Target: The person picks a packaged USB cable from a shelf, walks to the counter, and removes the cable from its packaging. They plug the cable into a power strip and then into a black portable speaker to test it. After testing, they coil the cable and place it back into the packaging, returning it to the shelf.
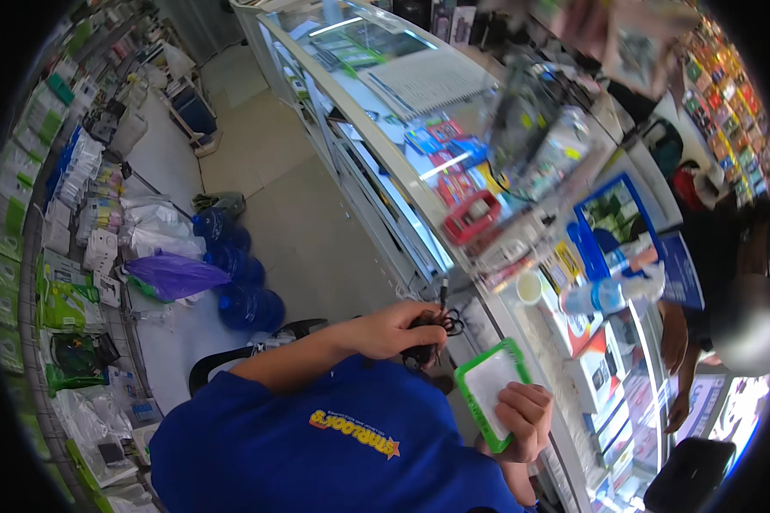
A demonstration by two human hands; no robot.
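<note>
Positions are recorded against the glass counter [351, 115]. The left hand [405, 331] is just beside the near edge of the counter, its fingers closed around a bunched black cable [424, 342]. The right hand [524, 419] is farther along that same counter edge, its fingers curled over one side of a flat white packet with a green border [489, 386]; its thumb is not clearly shown. As to progress, both items are judged to be secured, one per hand; the cable lies outside the packet, the two are apart, and neither appears to rest on the counter. Whether the packet holds anything cannot be determined, so the remaining work cannot be established from this view. The cable lies mostly within the left fingers, with thin loops and a straight, plug-like end protruding beyond them toward the counter. The packet lies under the right fingers, most of its white face clear of them on the side away from the counter. A white cup [529, 288] stands on the counter, beyond both hands
</note>
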